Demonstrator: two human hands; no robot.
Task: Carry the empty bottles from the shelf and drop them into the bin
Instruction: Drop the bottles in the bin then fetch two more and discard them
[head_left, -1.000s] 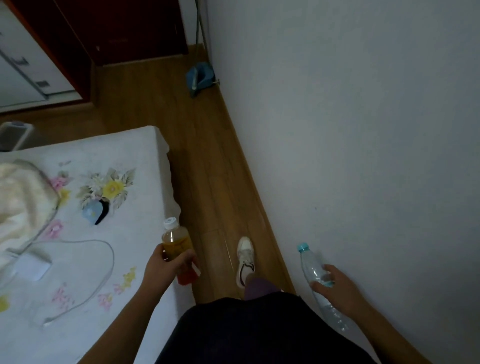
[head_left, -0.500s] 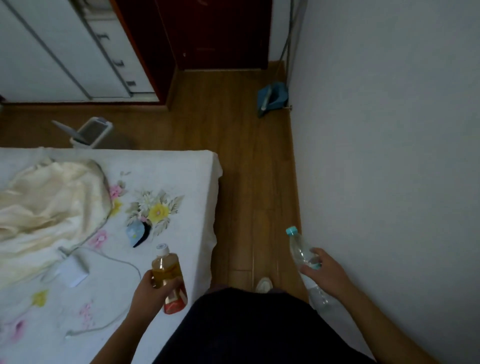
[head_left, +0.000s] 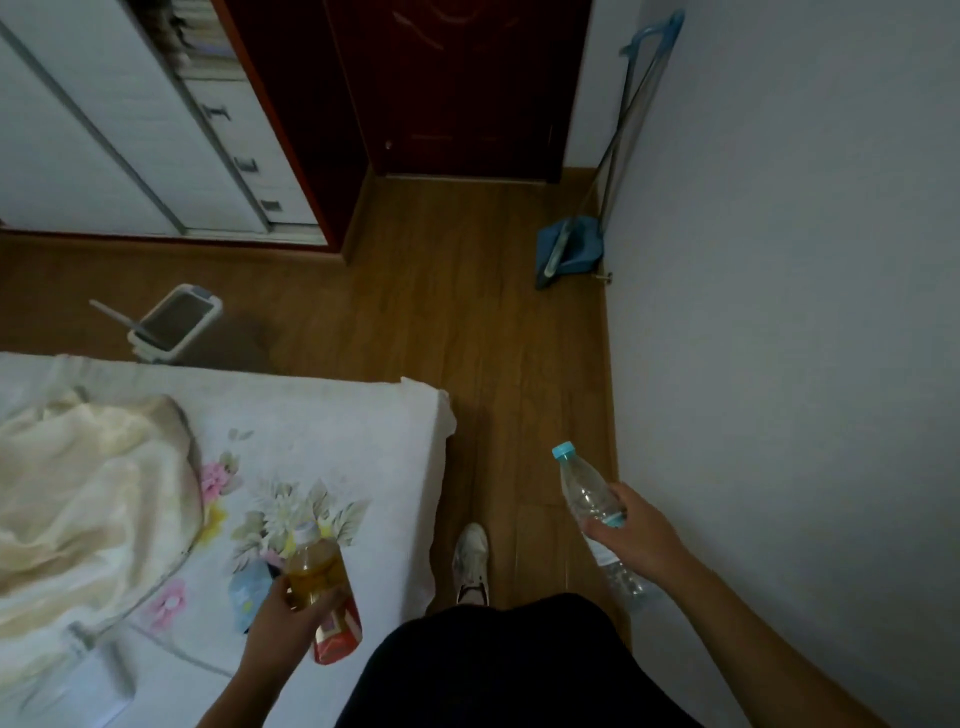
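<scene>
Mid-carry, I'd say: both bottles in hand, neither dropped yet. Left hand (head_left: 288, 618) is over the right part of the bed (head_left: 337, 415), fingers (head_left: 335, 603) wrapped round the amber bottle (head_left: 317, 571) at mid-body, just above its red label (head_left: 337, 636). Neck is up and tipped a bit fwd, a one-handed grip that suits walking. Right hand (head_left: 636, 538) is off the bed's right side, over the floor (head_left: 467, 312) strip btwn bed and wall (head_left: 779, 312). Its fingers (head_left: 595, 527) are closed round the clear bottle (head_left: 584, 486) at the waist, blue cap (head_left: 563, 450) pointing up and away. One bottle per hand, prob. so a single trip does it. Bin (head_left: 176, 325) stands on the floor just past the bed's far edge, towards its left end. Its lid looks tipped open, so nothing to lift w/ full hands. Route, as I judge it: along the bed's right side, round its far-right corner, then left. A shoe (head_left: 471, 564) shows just beside the bed's right edge. Blanket (head_left: 88, 493) is heaped on the bed's left part, not in the way. Dustpan (head_left: 569, 249) leans at the wall well beyond the bed, off the route. Risk: the thin clear bottle may crush or slip if squeezed. Can't tell if the amber is tint or dregs.
</scene>
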